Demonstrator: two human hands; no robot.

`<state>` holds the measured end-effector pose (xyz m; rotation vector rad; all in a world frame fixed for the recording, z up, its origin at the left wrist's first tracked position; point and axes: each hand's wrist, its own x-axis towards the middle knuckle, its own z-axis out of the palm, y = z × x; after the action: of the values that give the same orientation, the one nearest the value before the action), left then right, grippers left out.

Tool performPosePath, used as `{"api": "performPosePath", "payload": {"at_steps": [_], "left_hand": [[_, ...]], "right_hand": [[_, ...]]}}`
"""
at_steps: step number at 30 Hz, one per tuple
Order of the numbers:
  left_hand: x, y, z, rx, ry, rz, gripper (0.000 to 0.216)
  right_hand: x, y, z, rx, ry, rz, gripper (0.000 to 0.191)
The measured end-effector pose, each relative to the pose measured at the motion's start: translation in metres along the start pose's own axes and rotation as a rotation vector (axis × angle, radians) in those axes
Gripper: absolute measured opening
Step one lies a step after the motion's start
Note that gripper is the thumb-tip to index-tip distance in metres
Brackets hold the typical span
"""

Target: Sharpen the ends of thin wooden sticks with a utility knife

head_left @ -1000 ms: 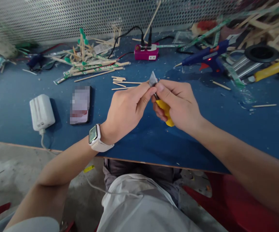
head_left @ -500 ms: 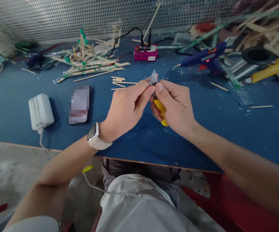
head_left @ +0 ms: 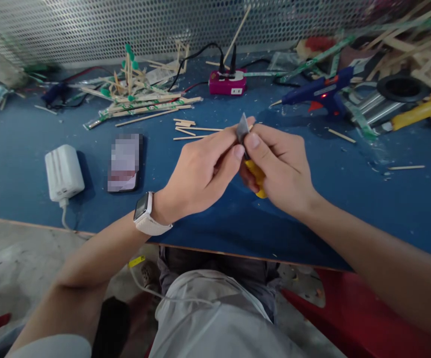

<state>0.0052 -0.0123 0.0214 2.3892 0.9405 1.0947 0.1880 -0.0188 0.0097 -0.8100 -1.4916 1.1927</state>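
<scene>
My right hand (head_left: pixel 284 166) is wrapped round a yellow utility knife (head_left: pixel 256 175), its blade (head_left: pixel 243 128) pointing up and away from me. Close against it, my left hand (head_left: pixel 202 166) is closed in a pinch, thumb and forefinger by the base of the blade. A small pale tip shows beside the blade, but what the left fingers hold is mostly hidden. Just beyond the left hand, several short wooden sticks (head_left: pixel 185 123) lie on the blue table (head_left: pixel 208 223).
Left of my hands are a phone (head_left: pixel 125 161) and a white power bank (head_left: pixel 64 171) with a cable. Farther back lie a stick pile (head_left: pixel 137 94), a pink power strip (head_left: pixel 227 83) and a blue glue gun (head_left: pixel 320 90). A second yellow knife (head_left: pixel 420 112) is at right.
Both hands have shifted slightly right and toward me together with the knife. More of the knife's yellow handle is covered by the hands now. The things on the table stay put.
</scene>
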Motion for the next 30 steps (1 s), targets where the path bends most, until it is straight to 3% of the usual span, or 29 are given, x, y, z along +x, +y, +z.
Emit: {"api": "performPosePath", "payload": {"at_steps": [12, 19, 30], "left_hand": [[0.0018, -0.0041, -0.0015, 0.115, 0.019, 0.011, 0.039], [0.0029, 0.0017, -0.0056, 0.110, 0.029, -0.083, 0.038], [0.0033, 0.0049, -0.0064, 0.071, 0.032, -0.110, 0.043]], "right_hand": [[0.0054, -0.0068, -0.0061, 0.007, -0.021, 0.075, 0.044], [0.0040, -0.0045, -0.0087, -0.006, -0.024, 0.065, 0.041], [0.0061, -0.0049, -0.0054, 0.054, -0.004, 0.086, 0.042]]}}
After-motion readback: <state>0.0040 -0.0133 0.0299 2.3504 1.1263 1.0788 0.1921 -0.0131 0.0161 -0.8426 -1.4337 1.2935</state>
